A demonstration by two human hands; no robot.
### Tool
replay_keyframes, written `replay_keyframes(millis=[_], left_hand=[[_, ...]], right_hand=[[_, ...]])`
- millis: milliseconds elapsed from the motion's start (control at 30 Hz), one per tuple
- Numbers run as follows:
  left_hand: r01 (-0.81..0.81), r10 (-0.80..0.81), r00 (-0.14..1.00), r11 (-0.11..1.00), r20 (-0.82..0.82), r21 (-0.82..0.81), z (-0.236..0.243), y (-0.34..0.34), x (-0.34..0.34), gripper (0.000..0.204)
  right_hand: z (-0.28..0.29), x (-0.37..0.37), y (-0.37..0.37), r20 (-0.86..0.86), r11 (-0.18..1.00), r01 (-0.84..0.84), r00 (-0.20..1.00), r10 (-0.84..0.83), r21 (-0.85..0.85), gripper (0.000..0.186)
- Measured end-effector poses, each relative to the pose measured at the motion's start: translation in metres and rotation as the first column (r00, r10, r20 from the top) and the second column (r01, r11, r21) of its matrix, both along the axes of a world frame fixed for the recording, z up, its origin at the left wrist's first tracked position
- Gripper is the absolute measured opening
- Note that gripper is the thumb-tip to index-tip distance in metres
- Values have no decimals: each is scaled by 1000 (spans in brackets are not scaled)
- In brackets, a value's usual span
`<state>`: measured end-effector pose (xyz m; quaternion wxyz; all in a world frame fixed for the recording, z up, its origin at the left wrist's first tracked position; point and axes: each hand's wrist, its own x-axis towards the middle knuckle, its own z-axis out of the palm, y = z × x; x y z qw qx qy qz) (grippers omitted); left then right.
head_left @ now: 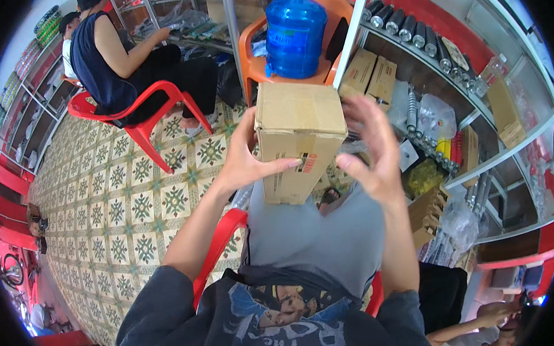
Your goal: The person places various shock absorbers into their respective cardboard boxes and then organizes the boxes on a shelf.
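Note:
A brown cardboard box [289, 166] stands upright on my lap, its top flaps down and taped. My left hand [251, 155] grips its left side, with the thumb laid across the front face. On the other side my right hand [375, 152] is apart from the front of the box, thumb and fingers spread; its fingertips are near the right edge, slightly blurred. What is inside the box is hidden.
An orange chair [255, 49] ahead bears a blue water jug [296, 37]. Glass shelving [507, 142] at right holds shock absorbers [407, 28], boxes and plastic bags. Another person [105, 63] sits on a red chair [142, 114] at far left. Someone else is at lower right.

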<state>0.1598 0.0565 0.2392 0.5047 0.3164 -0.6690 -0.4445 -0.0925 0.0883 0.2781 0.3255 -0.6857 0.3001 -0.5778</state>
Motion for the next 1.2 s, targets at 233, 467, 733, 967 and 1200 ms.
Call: replay_keyframes(millis=[233, 467, 733, 967, 1200], left_hand=[[28, -28, 999, 1000, -39, 3, -1, 6, 0, 94], [25, -27, 996, 999, -90, -30, -3, 8, -4, 98], [25, -29, 998, 998, -64, -62, -9, 8, -10, 98], [17, -19, 997, 1000, -74, -20, -10, 9, -8, 102], [33, -33, 993, 999, -113, -4, -3, 11, -8, 100]], right_hand=[[60, 21, -10, -478, 883, -6, 842, -249, -470, 44], [68, 23, -21, -406, 812, 7, 864, -299, -584, 38], [69, 13, -61, -325, 937, 339, 898, -295, 85, 56], [86, 26, -13, -179, 905, 358, 898, -401, -229, 10], [84, 33, -5, -544, 800, -97, 781, -308, -592, 7]])
